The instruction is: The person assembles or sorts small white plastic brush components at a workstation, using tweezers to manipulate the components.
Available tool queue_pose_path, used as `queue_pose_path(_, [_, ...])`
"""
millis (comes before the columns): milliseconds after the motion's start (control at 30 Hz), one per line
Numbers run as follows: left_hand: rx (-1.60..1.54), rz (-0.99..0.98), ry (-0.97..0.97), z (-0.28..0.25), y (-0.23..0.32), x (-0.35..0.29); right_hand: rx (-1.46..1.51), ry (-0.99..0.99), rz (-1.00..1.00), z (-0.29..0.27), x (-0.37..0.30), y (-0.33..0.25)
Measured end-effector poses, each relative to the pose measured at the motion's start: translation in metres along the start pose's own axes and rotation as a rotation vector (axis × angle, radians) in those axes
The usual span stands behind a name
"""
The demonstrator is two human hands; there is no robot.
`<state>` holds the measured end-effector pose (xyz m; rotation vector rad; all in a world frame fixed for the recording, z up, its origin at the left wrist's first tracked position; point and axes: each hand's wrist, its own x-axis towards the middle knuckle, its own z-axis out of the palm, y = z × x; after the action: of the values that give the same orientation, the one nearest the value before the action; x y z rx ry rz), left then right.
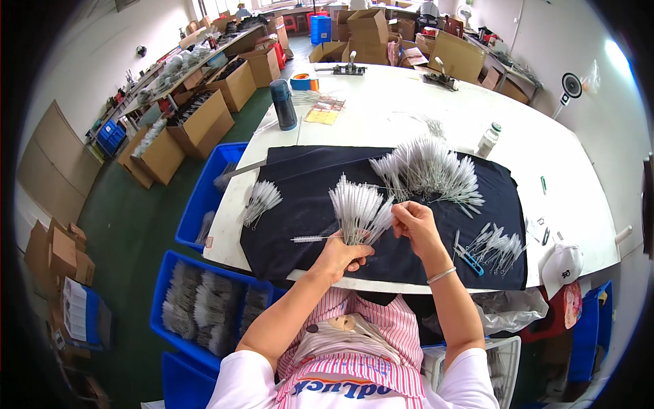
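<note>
My left hand (338,259) is closed round the wire stems of a fanned bundle of small white tube brushes (355,206). One brush (308,239) sticks out sideways to the left of this hand. At the bundle's right side my right hand (417,226) is pinched, its fingertips at the bristles of an outer brush (383,217). Beyond the hands lies a large heap of the same brushes (436,170) on a dark cloth (300,163). A smaller pile (261,202) lies to the left, and another pile (501,247) to the right, beside a blue-handled tool (470,262).
The cloth covers part of a white table (558,184). On it stand a dark bottle (283,105), a clear jar (488,140) and a white cap (563,264). Blue bins (161,300) with brushes sit at my left. Cardboard boxes (199,124) line the floor farther off.
</note>
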<state>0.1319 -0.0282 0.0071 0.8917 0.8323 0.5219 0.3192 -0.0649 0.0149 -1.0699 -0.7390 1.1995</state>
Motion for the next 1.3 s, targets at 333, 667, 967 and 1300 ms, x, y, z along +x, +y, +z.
queue_pose_path(333, [0.051,0.06,0.045,0.0,-0.008,-0.001,-0.97,0.257,-0.331,0.035,-0.001,-0.004])
queue_pose_path(667, [0.69,1.383,0.219,-0.036,-0.077,0.066,-1.362,-0.178,-1.11,0.121,-0.035,0.006])
queue_pose_path(967, [0.184,0.237,0.088,0.0,0.006,-0.011,-0.447,0.15,-0.654,0.107,-0.015,0.007])
queue_pose_path(1300, [0.528,0.122,-0.024,0.002,0.038,-0.005,-1.3,0.395,-0.708,0.103,0.012,-0.057])
